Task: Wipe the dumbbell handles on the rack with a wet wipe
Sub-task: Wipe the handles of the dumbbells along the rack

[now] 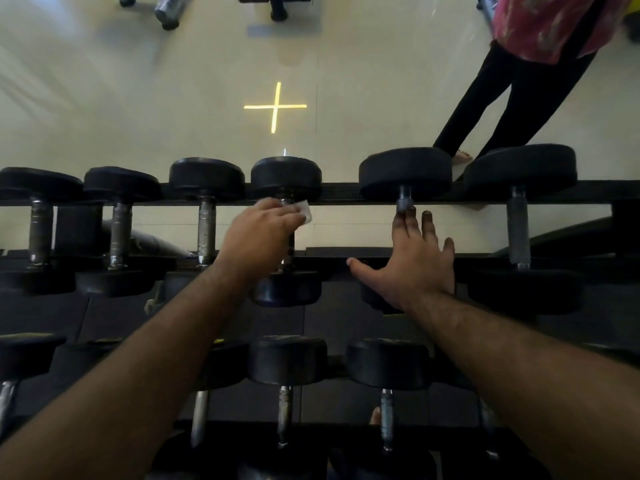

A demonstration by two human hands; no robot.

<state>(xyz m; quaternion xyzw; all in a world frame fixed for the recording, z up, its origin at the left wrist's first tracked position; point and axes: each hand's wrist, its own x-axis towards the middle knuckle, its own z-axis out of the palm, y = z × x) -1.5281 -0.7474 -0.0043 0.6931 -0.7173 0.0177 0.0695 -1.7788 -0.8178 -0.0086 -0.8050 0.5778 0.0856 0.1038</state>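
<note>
Left hand (258, 233) grips white wet wipe (305, 211) around a steel handle (290, 244); right hand (415, 265) lies spread open.

Beyond the rack you see a pale glossy floor (138, 98) with a yellow cross (275, 106) marked on it.

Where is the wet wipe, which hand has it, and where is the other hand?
wet wipe (304, 210): head view, on the white corner past the fingers.
left hand (259, 233): head view, on its back, holding the wipe.
right hand (417, 261): head view, on its back, fingers spread.
</note>
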